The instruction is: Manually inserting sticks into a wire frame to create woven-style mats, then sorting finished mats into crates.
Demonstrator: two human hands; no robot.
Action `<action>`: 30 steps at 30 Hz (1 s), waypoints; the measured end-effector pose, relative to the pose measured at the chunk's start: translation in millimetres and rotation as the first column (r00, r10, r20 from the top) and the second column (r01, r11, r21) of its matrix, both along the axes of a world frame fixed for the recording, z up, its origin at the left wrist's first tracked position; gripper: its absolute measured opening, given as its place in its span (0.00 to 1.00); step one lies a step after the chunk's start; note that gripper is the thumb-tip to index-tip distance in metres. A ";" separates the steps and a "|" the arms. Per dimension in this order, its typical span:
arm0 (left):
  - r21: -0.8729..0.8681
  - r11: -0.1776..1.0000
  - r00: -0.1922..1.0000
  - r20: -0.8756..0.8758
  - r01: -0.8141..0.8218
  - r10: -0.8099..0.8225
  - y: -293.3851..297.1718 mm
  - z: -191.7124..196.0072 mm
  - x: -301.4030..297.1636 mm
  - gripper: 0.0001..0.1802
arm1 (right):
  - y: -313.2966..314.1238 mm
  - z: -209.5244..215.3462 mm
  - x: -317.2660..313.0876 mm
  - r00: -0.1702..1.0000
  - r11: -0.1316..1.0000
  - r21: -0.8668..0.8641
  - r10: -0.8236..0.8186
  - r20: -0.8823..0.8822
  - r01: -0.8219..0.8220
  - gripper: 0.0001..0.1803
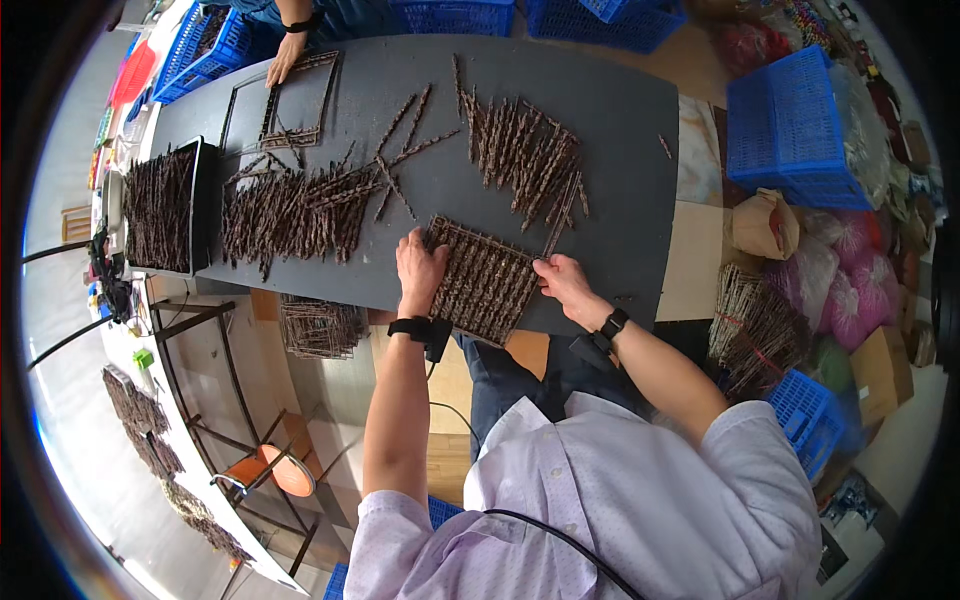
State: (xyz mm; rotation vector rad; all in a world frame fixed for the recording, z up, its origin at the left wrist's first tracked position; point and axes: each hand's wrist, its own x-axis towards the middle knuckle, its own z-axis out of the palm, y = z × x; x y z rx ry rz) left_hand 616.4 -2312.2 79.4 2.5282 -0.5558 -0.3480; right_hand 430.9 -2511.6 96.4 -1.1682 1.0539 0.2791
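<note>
1. The surface is a dark grey counter [630,130], its edges bent by the wide lens.
2. A brown panel [480,280] of rows of knobbly twigs lies at the counter's near edge, its lower part overhanging toward the person's lap.
3. The left hand [420,268] lies along the panel's left edge, thumb toward the rows; I cannot tell whether it grips.
4. The right hand [562,278] pinches the panel's right corner between thumb and fingers.
5. Beyond the panel lie a right-hand twig pile [515,150] and a left-hand twig pile [295,215]; a black tray [203,200] at the left end is filled with more.
6. At the far side, a co-worker's hand [287,57] rests on a thin rectangular frame [325,95].
7. Right of the counter stand a blue crate [780,130], an open paper bag [765,225], pink bags [855,250] and a cardboard box [880,375].
8. To the left are a white table [195,450] on dark metal legs and an orange stool [290,470].
9. Any lettering on the packaging is too small to read.
</note>
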 end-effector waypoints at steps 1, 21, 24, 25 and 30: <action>-0.021 0.999 0.995 -0.090 -0.036 0.034 0.6 -0.1 -0.5 0.33 | 3.4 0.3 0.2 1.000 1.000 -0.002 0.000 0.004 0.000 0.17; -0.331 0.201 0.307 -0.941 -0.922 -0.139 110.3 15.3 -177.9 0.26 | -72.6 78.9 110.7 0.780 0.256 -0.845 0.568 -0.261 -0.469 0.24; -0.278 0.157 0.262 -0.958 -0.948 -0.115 127.0 2.9 -196.3 0.22 | -109.9 58.5 83.7 0.689 0.398 -0.562 0.428 -0.585 -0.725 0.41; -0.214 0.133 0.200 -0.974 -0.968 -0.110 128.8 -0.4 -199.2 0.22 | -110.5 47.4 80.5 0.652 0.437 -0.489 0.412 -0.637 -0.755 0.46; -0.260 0.089 0.248 -0.960 -0.961 -0.133 127.4 -7.6 -204.8 0.20 | -89.1 12.2 121.8 0.777 0.440 -0.643 0.408 -0.480 -0.627 0.52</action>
